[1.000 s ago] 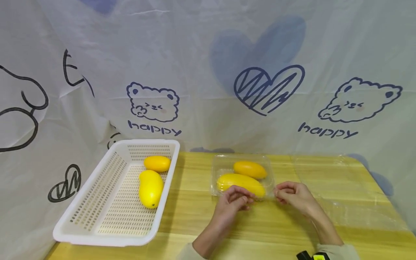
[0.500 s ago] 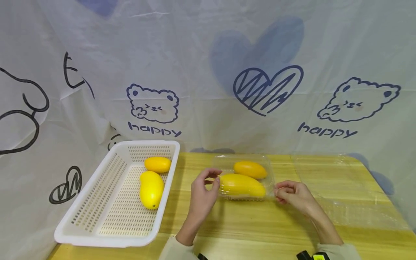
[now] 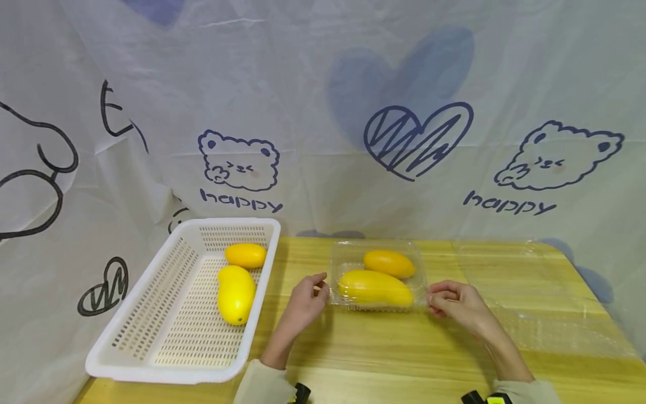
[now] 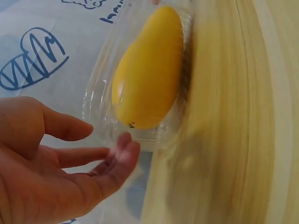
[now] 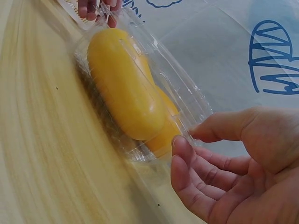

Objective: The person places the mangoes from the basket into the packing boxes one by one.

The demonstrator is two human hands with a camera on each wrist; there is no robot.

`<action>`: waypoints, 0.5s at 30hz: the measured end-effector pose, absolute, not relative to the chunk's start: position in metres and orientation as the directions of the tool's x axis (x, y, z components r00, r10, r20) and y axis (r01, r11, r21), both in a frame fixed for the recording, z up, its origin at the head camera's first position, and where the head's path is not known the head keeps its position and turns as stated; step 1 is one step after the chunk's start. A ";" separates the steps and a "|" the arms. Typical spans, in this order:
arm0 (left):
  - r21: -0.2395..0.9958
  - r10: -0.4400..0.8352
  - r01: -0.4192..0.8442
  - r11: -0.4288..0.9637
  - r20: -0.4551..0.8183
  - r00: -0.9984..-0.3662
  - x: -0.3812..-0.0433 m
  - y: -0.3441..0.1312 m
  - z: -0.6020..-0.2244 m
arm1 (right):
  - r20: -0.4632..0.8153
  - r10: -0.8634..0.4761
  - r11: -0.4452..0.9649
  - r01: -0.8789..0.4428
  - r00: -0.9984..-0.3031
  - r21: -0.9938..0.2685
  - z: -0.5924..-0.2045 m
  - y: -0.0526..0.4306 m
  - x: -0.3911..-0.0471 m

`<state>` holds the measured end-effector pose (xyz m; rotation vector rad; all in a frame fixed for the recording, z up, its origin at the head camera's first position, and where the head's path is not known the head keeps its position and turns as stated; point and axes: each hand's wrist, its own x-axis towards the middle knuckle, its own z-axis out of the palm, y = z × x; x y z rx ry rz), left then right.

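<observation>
A clear plastic clamshell box stands on the table with a large mango and a smaller orange-yellow mango inside. Its clear top lies over the fruit. At the box's near right corner, my right hand pinches the plastic edge between thumb and fingers, as the right wrist view shows. My left hand is beside the near left corner. In the left wrist view, that hand's thumb and fingers are apart, with the fingertips close to the box's end; whether they touch it I cannot tell.
To the left stands a white perforated basket with a large mango and a smaller one. Another clear plastic container lies spread at the right of the wooden table. A printed cloth hangs behind.
My left hand has moved left from the box's front edge, past its near left corner, to just outside it. My right hand has kept its place at the right corner.
</observation>
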<state>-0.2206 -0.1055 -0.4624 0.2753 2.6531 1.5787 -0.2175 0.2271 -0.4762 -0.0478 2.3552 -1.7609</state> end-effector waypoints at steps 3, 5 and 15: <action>0.916 0.157 0.074 0.394 0.013 -0.988 -0.224 -0.108 -0.467 | -0.137 -0.148 0.282 0.091 -0.979 -0.955 -0.477 0.227 -0.217; 0.933 0.150 0.056 0.356 0.002 -0.989 -0.225 -0.109 -0.469 | -0.138 -0.146 0.277 0.093 -0.980 -0.956 -0.477 0.227 -0.217; 0.983 0.140 -0.008 0.183 -0.034 -0.990 -0.228 -0.111 -0.473 | -0.121 -0.146 0.292 0.074 -0.982 -0.953 -0.479 0.227 -0.216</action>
